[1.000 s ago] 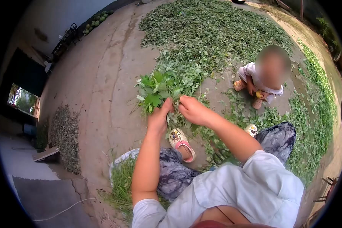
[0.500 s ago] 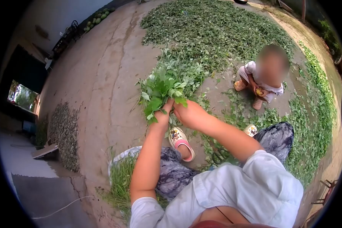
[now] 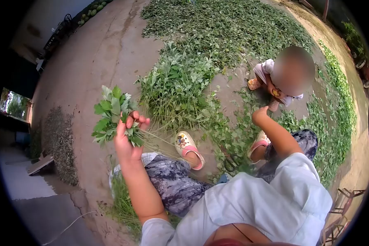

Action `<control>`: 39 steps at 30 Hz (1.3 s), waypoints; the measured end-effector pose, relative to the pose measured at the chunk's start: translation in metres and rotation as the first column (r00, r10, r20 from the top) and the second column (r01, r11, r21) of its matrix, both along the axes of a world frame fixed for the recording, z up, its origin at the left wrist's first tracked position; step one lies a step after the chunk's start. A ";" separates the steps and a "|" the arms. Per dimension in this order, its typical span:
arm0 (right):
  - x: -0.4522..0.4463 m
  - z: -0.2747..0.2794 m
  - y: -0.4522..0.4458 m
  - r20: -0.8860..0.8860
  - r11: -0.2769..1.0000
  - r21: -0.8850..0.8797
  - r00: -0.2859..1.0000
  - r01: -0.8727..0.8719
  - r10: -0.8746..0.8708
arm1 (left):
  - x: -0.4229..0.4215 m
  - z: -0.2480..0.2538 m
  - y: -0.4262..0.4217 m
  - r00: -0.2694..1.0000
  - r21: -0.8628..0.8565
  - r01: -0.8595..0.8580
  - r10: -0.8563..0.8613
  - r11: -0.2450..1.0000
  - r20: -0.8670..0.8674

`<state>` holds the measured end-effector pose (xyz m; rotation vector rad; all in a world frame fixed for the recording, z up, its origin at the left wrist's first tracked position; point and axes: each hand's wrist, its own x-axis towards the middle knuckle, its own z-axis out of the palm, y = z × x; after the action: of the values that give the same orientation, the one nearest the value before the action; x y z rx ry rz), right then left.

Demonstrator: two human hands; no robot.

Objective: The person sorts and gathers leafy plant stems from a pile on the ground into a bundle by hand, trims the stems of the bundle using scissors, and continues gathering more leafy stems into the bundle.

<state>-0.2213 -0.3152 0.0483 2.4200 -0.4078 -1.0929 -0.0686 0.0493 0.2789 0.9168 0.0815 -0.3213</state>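
Note:
My left hand (image 3: 129, 135) is raised at the left, its fingers curled around a small bunch of leafy green stems (image 3: 106, 117). The lobed leaves stick out to the left, while thin stalks trail right, above a cream-and-pink clog on my foot. Out to the right, my right hand (image 3: 260, 115) is closed near the other person's feet; what it pinches, if anything, I cannot make out. A thick heap of cut leafy stems (image 3: 176, 82) lies on the concrete ahead, just right of my left hand.
Another person (image 3: 270, 82) squats at the right, holding something small and yellowish. Chopped leaves (image 3: 229, 28) cover the ground beyond the heap. Dark-handled scissors (image 3: 230, 163) appear to lie between my feet. A white sack (image 3: 115, 174) with grassy stalks sits by my left leg.
My hands were together at the heap and have parted. The left has moved left with the leafy bunch; the right has swung right, toward the squatting person. My view has shifted slightly.

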 end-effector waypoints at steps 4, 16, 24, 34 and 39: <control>0.078 -0.042 0.025 0.387 0.688 0.726 0.811 0.025 -0.438 | -0.014 0.006 0.009 0.950 -0.197 0.312 -0.309 0.929 0.047; 0.266 -0.135 0.142 -0.471 -0.469 0.882 -0.075 -0.043 -0.879 | -0.017 -0.002 0.036 0.916 -0.429 0.376 -0.398 0.822 0.040; 0.281 -0.114 0.124 -0.487 -0.405 0.863 -0.286 -0.302 -0.825 | -0.016 -0.006 0.048 0.932 -0.464 0.316 -0.362 0.827 -0.010; 0.320 -0.144 0.147 -0.448 -0.356 0.888 -0.371 -0.291 -0.813 | -0.006 -0.012 0.047 0.941 -0.371 0.274 -0.326 0.887 -0.086; 0.301 -0.059 0.133 0.186 0.232 0.910 -0.164 -0.343 -0.969 | 0.003 -0.014 0.037 0.981 -0.213 0.104 -0.135 0.972 -0.136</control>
<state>0.0798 -0.1825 -0.0103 3.7178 -1.8673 1.4097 -0.0652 0.0860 0.2647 0.6932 0.1289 -0.5020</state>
